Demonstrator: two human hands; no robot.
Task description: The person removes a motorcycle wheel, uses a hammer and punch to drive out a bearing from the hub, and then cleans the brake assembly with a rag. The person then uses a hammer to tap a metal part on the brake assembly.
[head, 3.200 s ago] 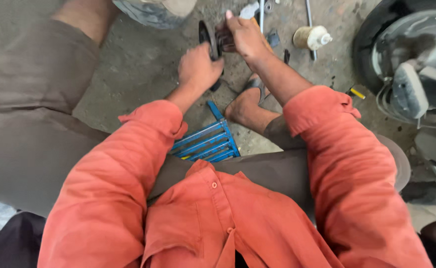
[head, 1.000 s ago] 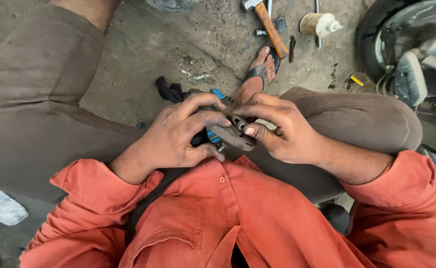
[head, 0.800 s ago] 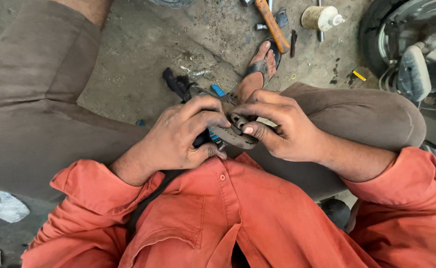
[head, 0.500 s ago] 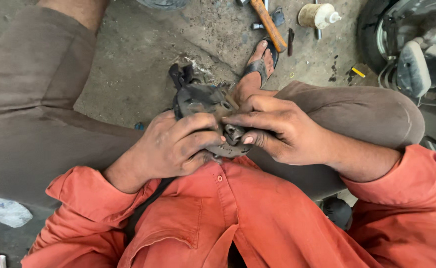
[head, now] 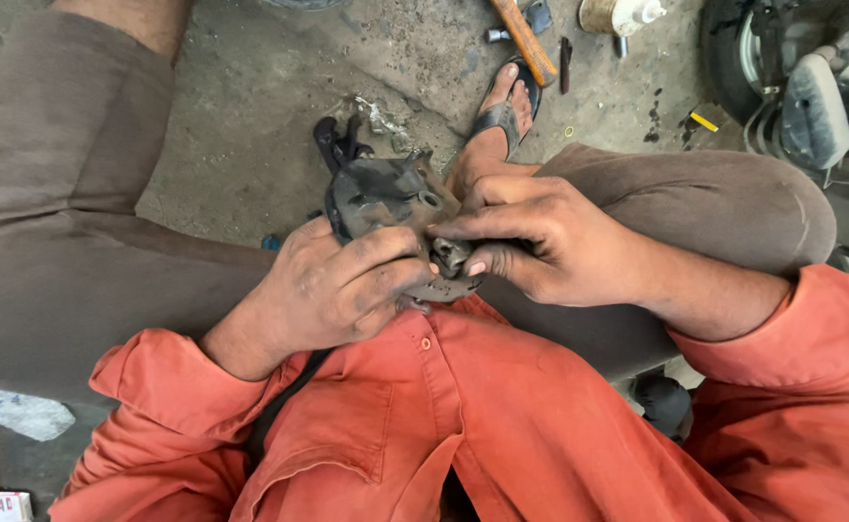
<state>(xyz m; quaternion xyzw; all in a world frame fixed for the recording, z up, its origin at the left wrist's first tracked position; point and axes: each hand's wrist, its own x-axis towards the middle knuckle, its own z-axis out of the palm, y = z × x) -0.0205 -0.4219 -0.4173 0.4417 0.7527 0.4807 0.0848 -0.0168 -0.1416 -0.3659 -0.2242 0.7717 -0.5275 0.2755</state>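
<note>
left hand (head: pixel 333 290) clamps grimy dark grey cast-metal part (head: pixel 386 198), steadying it over lap | right hand (head: pixel 531 237) pinches small grey metal piece (head: pixel 451 253) against it

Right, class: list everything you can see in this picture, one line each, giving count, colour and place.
Metal part: one, dark grey and greasy, held in both hands over the lap.
Hammer: one, wooden handle, on the floor at top.
Sandal: one, black, on the foot at top centre.
Small bottle: one, pale, on the floor at top.
Vehicle: one, grey, right edge.
Crumpled scrap: one, whitish, floor at lower left.
Left hand: grip on the part.
Right hand: fingers pinching the part.
</note>
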